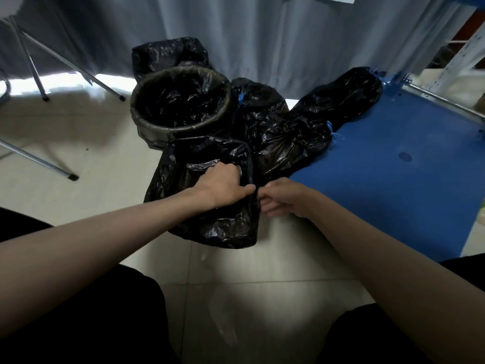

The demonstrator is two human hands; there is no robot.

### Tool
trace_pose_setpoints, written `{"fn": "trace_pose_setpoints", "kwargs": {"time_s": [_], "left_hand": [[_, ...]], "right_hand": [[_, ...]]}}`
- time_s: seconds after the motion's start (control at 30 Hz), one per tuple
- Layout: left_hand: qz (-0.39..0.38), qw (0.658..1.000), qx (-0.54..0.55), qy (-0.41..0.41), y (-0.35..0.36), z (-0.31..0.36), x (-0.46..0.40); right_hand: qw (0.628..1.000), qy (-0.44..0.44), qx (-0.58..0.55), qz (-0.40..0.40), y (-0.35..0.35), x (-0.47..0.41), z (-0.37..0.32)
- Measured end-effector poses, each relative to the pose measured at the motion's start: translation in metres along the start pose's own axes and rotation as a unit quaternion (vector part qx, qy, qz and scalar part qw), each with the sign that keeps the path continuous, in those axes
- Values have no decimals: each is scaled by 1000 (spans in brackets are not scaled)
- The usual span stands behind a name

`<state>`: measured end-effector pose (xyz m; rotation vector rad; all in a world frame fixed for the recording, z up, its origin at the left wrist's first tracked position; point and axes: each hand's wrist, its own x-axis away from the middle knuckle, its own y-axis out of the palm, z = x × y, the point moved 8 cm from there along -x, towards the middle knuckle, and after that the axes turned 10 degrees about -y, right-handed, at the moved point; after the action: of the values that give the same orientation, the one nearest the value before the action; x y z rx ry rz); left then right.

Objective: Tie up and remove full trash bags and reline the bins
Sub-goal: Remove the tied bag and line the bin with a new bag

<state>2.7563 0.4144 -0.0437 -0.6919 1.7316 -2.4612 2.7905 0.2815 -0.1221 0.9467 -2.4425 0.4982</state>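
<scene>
Metal table legs (39,82) slant over pale floor tiles (105,164) on the left, with grey curtains (262,35) hanging behind. Next comes a round bin (147,127), already lined with a black bag (181,101), and another black bag (168,52) stands behind it. The left hand (223,185) reaches forward, arm nearly straight, its fingers curled over the rim of the nearer small bin (249,164) and gripping the black liner (210,224) draped over it, thumb pointing right along the edge. The right hand (283,197) meets it just beside, fingers bent and pinching the same liner at the bin's right corner. Behind them lie tied full bags (296,137), knotted with blue drawstrings (331,131), one (349,93) resting across a blue mat (393,166). A blue-and-white metal rack (456,56) stands at the far right. No writing is legible anywhere.
</scene>
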Motion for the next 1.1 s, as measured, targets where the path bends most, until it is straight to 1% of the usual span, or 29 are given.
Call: {"fn": "trace_pose_setpoints", "kwargs": {"time_s": [0.07,0.1,0.2,0.23,0.33,0.4,0.47,0.53,0.67,0.73,0.8,0.83,0.87,0.9,0.93,0.97,1.03,1.07,1.1], "left_hand": [[-11,1000,7,5,1,7,-2],[-18,1000,3,7,2,9,-2],[-28,1000,2,9,5,11,0],[-27,1000,5,9,5,10,0],[-35,999,5,9,5,7,2],[-43,999,-3,16,5,9,6],[-53,998,-12,22,7,11,10],[-59,998,-20,23,10,11,14],[-64,997,-33,27,9,11,19],[-67,997,-37,26,8,9,21],[-70,996,-43,27,8,8,21],[-70,996,-46,28,8,7,20],[-70,996,-50,29,8,5,20],[-73,995,-54,29,8,4,20],[-78,995,-58,30,8,2,21],[-84,994,-61,32,8,0,21],[-102,992,-70,33,8,-3,24],[-110,991,-75,32,8,-4,24],[-116,989,-82,30,7,-5,24]], "right_hand": [[996,-43,-43,69,-10,-9,-4],[994,-54,-59,79,-10,-13,-5],[995,-58,-65,57,1,-22,-6],[993,-67,-70,64,3,-23,-9],[985,-75,-71,142,-7,-25,-12],[979,-75,-40,183,-14,-25,-12],[967,-96,37,232,-22,-21,-16],[950,-125,91,271,-27,-16,-22],[926,-149,108,329,-40,-6,-28],[922,-156,110,338,-45,-6,-33],[934,-138,65,322,-46,-8,-37],[949,-120,-4,292,-44,-12,-36],[961,-91,-105,241,-39,-15,-32],[961,-42,-207,179,-31,-15,-25],[955,17,-268,125,-24,-10,-14],[955,72,-274,85,-21,-5,1],[962,155,-221,47,-20,4,36],[964,173,-197,45,-19,5,49],[968,171,-175,48,-18,3,55]]}}
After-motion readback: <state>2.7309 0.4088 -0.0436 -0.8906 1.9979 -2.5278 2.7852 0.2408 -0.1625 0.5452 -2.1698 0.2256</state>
